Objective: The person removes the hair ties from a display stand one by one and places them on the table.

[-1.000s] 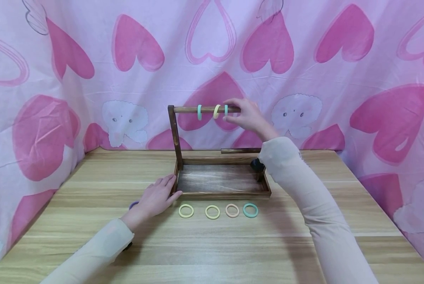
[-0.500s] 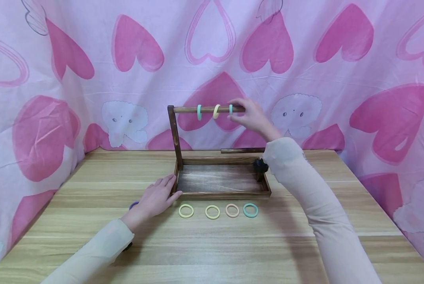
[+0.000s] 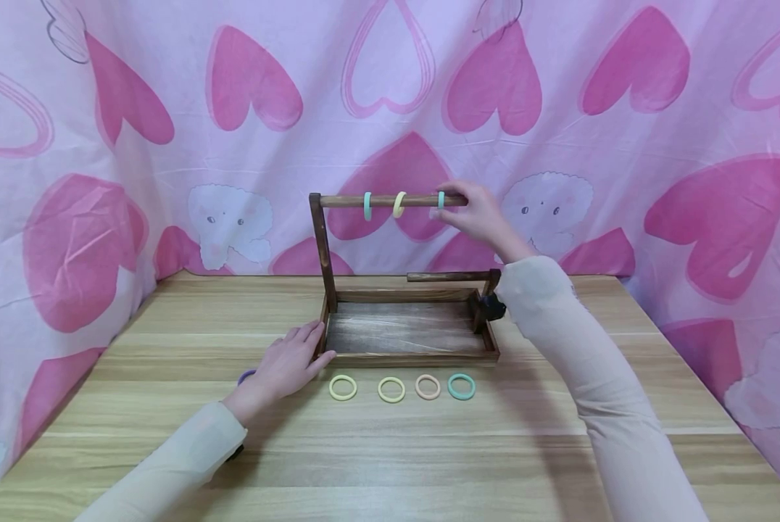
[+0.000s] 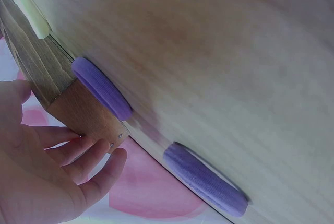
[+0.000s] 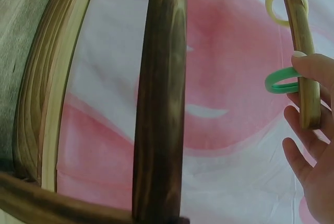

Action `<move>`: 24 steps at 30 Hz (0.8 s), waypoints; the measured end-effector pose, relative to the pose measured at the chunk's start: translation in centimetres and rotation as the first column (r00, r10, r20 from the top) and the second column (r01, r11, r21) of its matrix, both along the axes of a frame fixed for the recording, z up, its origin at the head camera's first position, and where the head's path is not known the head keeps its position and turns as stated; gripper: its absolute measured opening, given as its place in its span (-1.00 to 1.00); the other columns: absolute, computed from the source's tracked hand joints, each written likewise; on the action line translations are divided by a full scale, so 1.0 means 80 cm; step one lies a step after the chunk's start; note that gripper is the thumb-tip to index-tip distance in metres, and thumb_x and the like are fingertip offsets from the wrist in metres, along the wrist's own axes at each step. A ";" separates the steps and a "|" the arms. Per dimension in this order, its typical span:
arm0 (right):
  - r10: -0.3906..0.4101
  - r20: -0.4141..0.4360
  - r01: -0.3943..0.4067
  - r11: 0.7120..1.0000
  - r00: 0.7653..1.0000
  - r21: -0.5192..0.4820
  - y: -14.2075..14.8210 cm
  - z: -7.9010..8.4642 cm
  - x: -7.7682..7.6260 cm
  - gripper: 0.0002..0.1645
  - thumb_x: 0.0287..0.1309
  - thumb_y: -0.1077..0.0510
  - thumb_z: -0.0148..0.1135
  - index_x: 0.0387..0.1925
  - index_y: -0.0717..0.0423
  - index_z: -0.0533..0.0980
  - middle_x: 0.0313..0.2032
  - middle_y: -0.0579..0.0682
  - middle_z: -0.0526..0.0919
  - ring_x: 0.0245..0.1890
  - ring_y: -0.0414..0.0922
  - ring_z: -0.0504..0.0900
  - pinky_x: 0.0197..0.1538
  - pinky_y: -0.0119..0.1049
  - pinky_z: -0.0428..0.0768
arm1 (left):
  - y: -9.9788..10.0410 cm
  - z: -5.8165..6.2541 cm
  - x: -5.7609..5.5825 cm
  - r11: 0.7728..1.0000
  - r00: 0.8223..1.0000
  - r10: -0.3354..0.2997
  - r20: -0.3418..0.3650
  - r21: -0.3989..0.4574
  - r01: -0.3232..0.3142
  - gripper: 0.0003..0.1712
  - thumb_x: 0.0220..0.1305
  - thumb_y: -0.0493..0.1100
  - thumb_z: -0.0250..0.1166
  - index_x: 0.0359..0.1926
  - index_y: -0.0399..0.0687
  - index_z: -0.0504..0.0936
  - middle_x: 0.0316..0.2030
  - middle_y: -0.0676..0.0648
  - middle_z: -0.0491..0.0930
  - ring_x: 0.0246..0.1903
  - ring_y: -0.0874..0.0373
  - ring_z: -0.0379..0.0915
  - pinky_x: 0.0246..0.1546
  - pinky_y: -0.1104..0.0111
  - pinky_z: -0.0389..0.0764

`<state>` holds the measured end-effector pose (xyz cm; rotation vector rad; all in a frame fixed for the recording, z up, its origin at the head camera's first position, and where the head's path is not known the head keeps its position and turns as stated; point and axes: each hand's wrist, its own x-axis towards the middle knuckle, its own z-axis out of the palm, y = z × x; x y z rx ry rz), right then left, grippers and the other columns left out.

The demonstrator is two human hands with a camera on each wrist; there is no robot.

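My right hand (image 3: pixel 478 214) pinches a mint-green hair tie (image 3: pixel 441 200) between thumb and fingers. This tie encircles the upper rod (image 3: pixel 344 201) of a dark wooden rack, close to the rod's free right end, as the right wrist view shows. Farther left on that rod hang a yellow hair tie (image 3: pixel 399 204) and another mint-green tie (image 3: pixel 367 206). My left hand (image 3: pixel 288 362) rests on the left end of the rack's tray (image 3: pixel 416 358), fingers extended. Near it, the left wrist view shows two purple hair ties (image 4: pixel 102 88) on the table, one against the tray's end.
Before the tray lie two yellow ties (image 3: pixel 343 387), a peach tie (image 3: pixel 427 387) and a green tie (image 3: pixel 461 386). A lower rod (image 3: pixel 445 276) juts left from a short post on the tray's right side. A pink heart-patterned cloth (image 3: pixel 246 80) hangs behind the table (image 3: pixel 396 457).
My right hand has slid the green hair tie rightward along the upper rod, toward its free end. The left hand stays in place, as do the other ties.
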<state>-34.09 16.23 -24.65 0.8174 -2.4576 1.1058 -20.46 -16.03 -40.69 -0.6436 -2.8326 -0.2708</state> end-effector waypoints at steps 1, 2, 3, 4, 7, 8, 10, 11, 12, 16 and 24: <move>-0.003 0.002 0.003 1.000 1.000 -0.005 0.002 -0.001 0.000 -0.49 -0.10 0.20 0.34 -0.04 0.24 0.46 -0.23 0.09 0.54 -0.23 -0.02 0.45 -0.16 -0.21 0.39 | 0.000 0.000 0.000 1.000 1.000 0.001 0.002 0.000 -0.001 -0.29 0.22 0.16 0.02 0.18 -0.32 0.29 0.13 -0.24 0.28 0.05 -0.16 0.23 -0.14 -0.04 0.35; -0.006 -0.001 0.006 1.000 1.000 -0.009 0.004 -0.001 0.001 -0.50 -0.10 0.20 0.33 -0.04 0.24 0.46 -0.25 0.08 0.54 -0.26 -0.03 0.44 -0.20 -0.24 0.39 | 0.000 0.000 0.000 1.000 1.000 0.000 0.003 -0.001 0.000 -0.29 0.22 0.16 0.02 0.18 -0.32 0.29 0.13 -0.24 0.28 0.06 -0.16 0.22 -0.14 -0.04 0.34; -0.015 -0.008 0.015 1.000 1.000 -0.005 0.006 -0.002 0.001 -0.51 -0.09 0.21 0.32 -0.04 0.24 0.46 -0.27 0.07 0.54 -0.27 -0.04 0.43 -0.23 -0.25 0.36 | 0.000 0.000 0.000 1.000 1.000 0.001 0.004 -0.002 -0.001 -0.29 0.22 0.16 0.02 0.18 -0.32 0.29 0.13 -0.24 0.28 0.06 -0.16 0.22 -0.14 -0.04 0.34; -0.018 -0.017 0.018 1.000 1.000 -0.006 0.008 -0.002 0.001 -0.52 -0.09 0.23 0.31 -0.05 0.24 0.47 -0.28 0.07 0.54 -0.28 -0.03 0.42 -0.23 -0.24 0.35 | 0.000 0.000 0.000 1.000 1.000 0.001 0.004 -0.002 -0.001 -0.29 0.22 0.16 0.02 0.18 -0.33 0.29 0.13 -0.24 0.28 0.06 -0.16 0.22 -0.14 -0.04 0.34; -0.037 -0.046 0.037 0.999 0.998 0.003 0.013 -0.002 0.002 -0.54 -0.08 0.25 0.30 -0.06 0.26 0.47 -0.30 0.07 0.54 -0.28 -0.06 0.40 -0.17 -0.18 0.33 | 0.000 -0.001 0.000 1.000 1.000 0.001 0.003 0.000 -0.001 -0.29 0.21 0.15 0.03 0.17 -0.33 0.30 0.13 -0.25 0.29 0.06 -0.16 0.22 -0.14 -0.04 0.34; -0.046 -0.052 0.047 0.999 0.998 0.008 0.014 -0.002 0.002 -0.54 -0.08 0.25 0.30 -0.06 0.25 0.48 -0.31 0.06 0.55 -0.27 -0.09 0.39 -0.14 -0.15 0.33 | 0.000 -0.001 -0.001 1.000 1.000 0.002 0.002 0.001 -0.002 -0.30 0.22 0.14 0.03 0.17 -0.33 0.30 0.13 -0.25 0.29 0.06 -0.16 0.23 -0.14 -0.03 0.35; -0.058 -0.056 0.058 0.998 0.997 0.013 0.017 -0.002 0.003 -0.55 -0.08 0.24 0.29 -0.06 0.24 0.48 -0.30 0.06 0.55 -0.25 -0.08 0.41 -0.09 -0.09 0.32 | 0.001 -0.001 0.000 1.000 1.000 0.001 -0.001 0.004 -0.001 -0.30 0.22 0.14 0.04 0.17 -0.33 0.30 0.12 -0.25 0.29 0.05 -0.16 0.23 -0.14 -0.03 0.35; -0.061 -0.055 0.062 0.998 0.997 0.017 0.018 -0.002 0.003 -0.55 -0.07 0.23 0.29 -0.06 0.24 0.48 -0.30 0.06 0.55 -0.24 -0.08 0.41 -0.08 -0.10 0.33 | 0.000 -0.001 0.000 1.000 1.000 0.000 -0.002 0.004 0.000 -0.30 0.22 0.13 0.04 0.17 -0.33 0.30 0.12 -0.25 0.29 0.05 -0.16 0.23 -0.14 -0.03 0.35; -0.066 -0.055 0.068 0.998 0.996 0.019 0.019 -0.002 0.003 -0.55 -0.07 0.22 0.29 -0.06 0.23 0.48 -0.30 0.06 0.55 -0.24 -0.09 0.42 -0.08 -0.11 0.34 | 0.001 -0.001 0.000 1.000 1.000 -0.001 -0.002 0.004 0.001 -0.30 0.22 0.13 0.04 0.17 -0.33 0.30 0.12 -0.25 0.29 0.05 -0.16 0.23 -0.14 -0.03 0.35; -0.073 -0.046 0.074 0.997 0.996 0.009 0.024 -0.003 0.003 -0.55 -0.05 0.19 0.28 -0.04 0.20 0.48 -0.29 0.07 0.56 -0.23 -0.09 0.43 -0.11 -0.14 0.36 | 0.000 -0.001 0.000 1.000 1.000 0.001 0.000 0.004 -0.001 -0.30 0.21 0.14 0.05 0.17 -0.33 0.30 0.13 -0.25 0.29 0.05 -0.16 0.23 -0.13 -0.04 0.34; -0.087 -0.010 0.087 0.996 0.996 -0.016 0.035 -0.004 0.005 -0.50 -0.04 0.20 0.27 0.00 0.23 0.44 -0.20 0.10 0.56 -0.14 -0.04 0.44 -0.08 -0.05 0.35 | 0.000 -0.002 -0.001 1.000 1.000 -0.009 -0.015 0.013 0.009 -0.30 0.20 0.13 0.05 0.15 -0.35 0.32 0.12 -0.26 0.29 0.04 -0.18 0.24 -0.15 -0.04 0.35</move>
